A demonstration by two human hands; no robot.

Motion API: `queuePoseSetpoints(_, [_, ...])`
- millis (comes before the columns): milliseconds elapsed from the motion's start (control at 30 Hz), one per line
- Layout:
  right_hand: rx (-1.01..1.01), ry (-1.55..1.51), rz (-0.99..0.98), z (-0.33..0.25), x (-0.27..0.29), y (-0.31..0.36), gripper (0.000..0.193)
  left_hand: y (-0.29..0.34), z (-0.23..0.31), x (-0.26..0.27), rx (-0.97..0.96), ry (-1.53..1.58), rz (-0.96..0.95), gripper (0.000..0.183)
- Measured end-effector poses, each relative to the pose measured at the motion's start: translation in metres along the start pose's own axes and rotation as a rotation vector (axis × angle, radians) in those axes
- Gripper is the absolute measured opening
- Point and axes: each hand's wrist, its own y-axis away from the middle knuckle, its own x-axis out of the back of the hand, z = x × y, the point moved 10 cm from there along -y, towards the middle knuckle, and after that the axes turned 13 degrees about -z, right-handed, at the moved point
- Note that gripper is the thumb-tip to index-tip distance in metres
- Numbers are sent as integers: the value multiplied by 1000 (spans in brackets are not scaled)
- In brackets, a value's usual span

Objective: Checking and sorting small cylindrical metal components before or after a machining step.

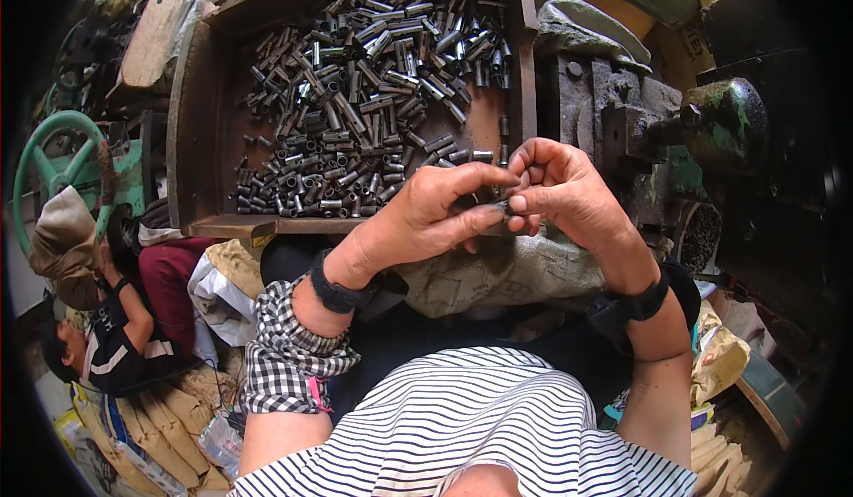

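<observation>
Just over the near right corner of a brown tray (178,155), my two hands meet. My left hand (433,208) is closed, its thumb and forefinger pinching a small dark metal piece (503,205). From the other side my right hand (564,193) grips the same piece between thumb and fingers. Most of the piece is covered by fingers, so its exact shape cannot be made out. Behind my hands, the tray holds many loose metal sleeves (355,106), shiny and dark, longer ones toward the back and shorter ones along the near side.
Right of the tray stands a greasy machine (613,111) with a round green-black part (729,124). A sack cloth (506,275) lies over my lap. At left are a green handwheel (58,164) and another person (124,319) at work. Paper sacks (160,435) lie at lower left.
</observation>
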Motion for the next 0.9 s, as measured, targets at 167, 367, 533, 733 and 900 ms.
queuePoseSetpoints(167, [-57, 160, -48, -1, -8, -17, 23, 9, -15, 5, 165, 334, -21, 40])
queuePoseSetpoints(367, [313, 1543, 382, -61, -15, -61, 13, 39, -43, 70, 10, 652, 422, 32])
queuePoseSetpoints(533, [44, 1843, 440, -38, -3, -102, 14, 48, -49, 74, 175, 412, 474, 20])
queuePoseSetpoints(733, [180, 1728, 482, -45, -19, -71, 18, 38, -13, 59, 179, -875, 392, 20])
queuePoseSetpoints(900, [233, 1436, 425, -49, -25, -26, 19, 29, -31, 57, 458, -1116, 314, 22])
